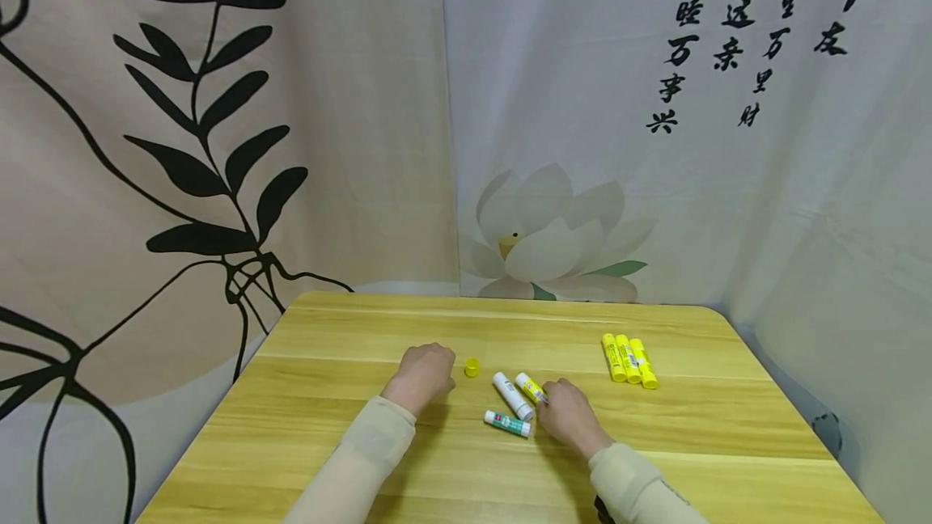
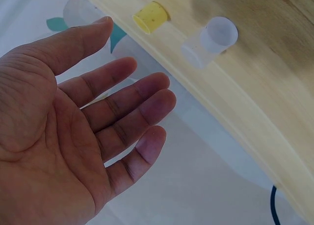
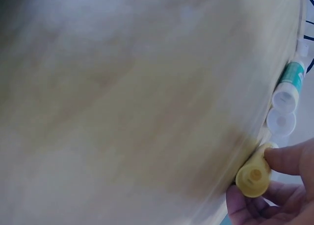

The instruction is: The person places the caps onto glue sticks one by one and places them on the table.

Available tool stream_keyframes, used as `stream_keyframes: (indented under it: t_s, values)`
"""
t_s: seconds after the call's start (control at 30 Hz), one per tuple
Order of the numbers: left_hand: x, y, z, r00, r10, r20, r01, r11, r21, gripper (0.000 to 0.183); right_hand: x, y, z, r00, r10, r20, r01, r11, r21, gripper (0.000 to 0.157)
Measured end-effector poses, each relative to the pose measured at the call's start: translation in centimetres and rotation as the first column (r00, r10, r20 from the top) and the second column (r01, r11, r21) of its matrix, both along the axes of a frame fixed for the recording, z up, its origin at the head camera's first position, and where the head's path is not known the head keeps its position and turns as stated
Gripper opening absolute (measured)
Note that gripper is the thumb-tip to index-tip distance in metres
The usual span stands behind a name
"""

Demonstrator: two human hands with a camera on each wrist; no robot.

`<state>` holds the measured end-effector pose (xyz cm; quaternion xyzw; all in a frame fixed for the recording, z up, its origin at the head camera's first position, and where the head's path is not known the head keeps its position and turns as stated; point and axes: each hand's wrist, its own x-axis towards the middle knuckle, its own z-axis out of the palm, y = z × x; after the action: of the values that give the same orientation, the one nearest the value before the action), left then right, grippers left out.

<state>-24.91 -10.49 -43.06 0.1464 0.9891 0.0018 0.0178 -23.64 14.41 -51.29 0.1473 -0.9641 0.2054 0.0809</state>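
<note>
My left hand [image 1: 424, 378] hovers over the table with relaxed fingers and holds nothing. To its right stands a small yellow cap [image 1: 472, 367]. In the left wrist view, a white, partly see-through cap-like piece [image 2: 219, 34] stands near that cap; in the head view I cannot make it out. With thumb and fingers, my right hand [image 1: 571, 419] pinches the lower end of a yellow glue stick [image 1: 530, 387] with a white top. Beside it lies a larger white glue stick [image 1: 512, 395]. A green-and-white glue stick [image 1: 507, 424] lies closer to me.
Three yellow glue sticks [image 1: 630, 361] lie side by side at the right of the wooden table [image 1: 349, 346]. Printed curtains [image 1: 379, 144] hang behind the table's far edge.
</note>
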Motion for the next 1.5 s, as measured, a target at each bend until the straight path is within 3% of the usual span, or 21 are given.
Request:
stream_keyframes:
  t_s: [0.33, 0.6, 1.03, 1.2, 1.5]
  values:
    - [0.0, -0.1, -0.1, 1.000, -0.002, 0.013, 0.002, 1.000, 0.009, 0.021, 0.1, 0.1, 0.2, 0.999, -0.025, 0.037, 0.026, 0.999, -0.036, 0.011]
    - [0.0, -0.1, -0.2, 1.000, -0.004, 0.020, 0.003, 1.000, 0.029, 0.019, 0.4, 0.0, 0.7, 0.995, -0.050, 0.082, 0.057, 0.995, -0.082, 0.025]
    - [-0.4, 0.0, -0.5, 0.999, 0.007, 0.050, -0.008, 1.000, 0.022, 0.019, 1.2, -0.3, 1.1, 0.991, -0.081, 0.106, 0.100, 0.976, -0.195, 0.027]
    - [-0.4, 0.0, -0.7, 0.999, 0.008, 0.050, -0.009, 1.000, 0.025, 0.022, 1.4, -0.4, 1.0, 0.984, -0.100, 0.150, 0.137, 0.955, -0.262, 0.029]
    - [-0.7, -0.2, -1.0, 0.999, 0.006, 0.052, -0.007, 1.000, 0.015, 0.025, 2.4, -0.4, 0.8, 0.984, -0.132, 0.122, 0.162, 0.944, -0.287, 0.034]
